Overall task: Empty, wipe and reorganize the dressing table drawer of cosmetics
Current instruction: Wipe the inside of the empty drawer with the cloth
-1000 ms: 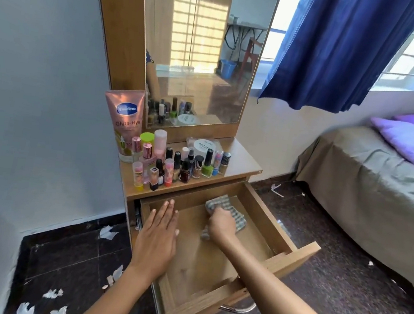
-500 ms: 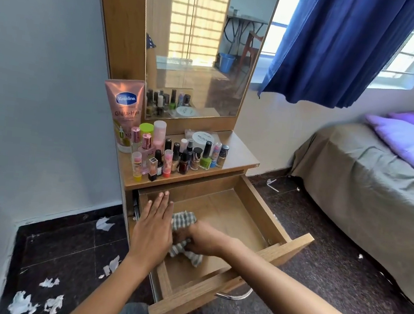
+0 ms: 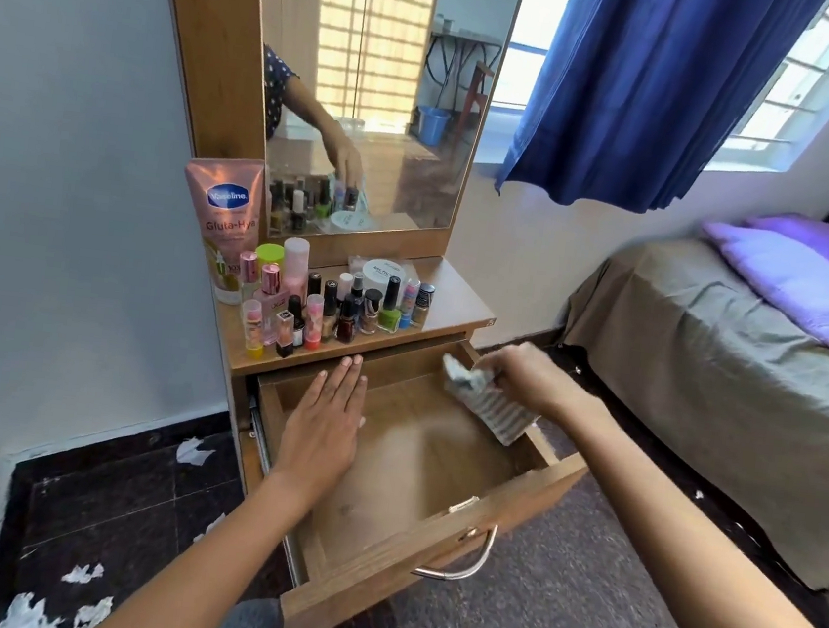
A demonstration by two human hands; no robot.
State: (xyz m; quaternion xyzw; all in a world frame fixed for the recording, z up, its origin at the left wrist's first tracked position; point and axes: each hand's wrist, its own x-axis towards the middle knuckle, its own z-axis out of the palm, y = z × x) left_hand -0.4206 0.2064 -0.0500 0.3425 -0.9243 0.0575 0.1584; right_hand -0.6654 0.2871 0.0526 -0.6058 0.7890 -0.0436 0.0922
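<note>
The wooden drawer is pulled out below the dressing table top, and nothing lies on its bare floor. My left hand lies flat with straight fingers on the drawer's left wall. My right hand grips a checked grey-white cloth at the drawer's back right corner, the cloth hanging against the right wall. Several nail polish bottles, small cosmetics and a pink Vaseline tube stand on the table top.
A mirror rises behind the cosmetics. Torn white paper scraps litter the dark floor at the left. A bed with a purple pillow stands at the right under a blue curtain. The drawer's metal handle juts toward me.
My right hand swept the cloth from the drawer's back to the front left, and now holds it up at the back right corner. The left hand stayed on the left wall.
</note>
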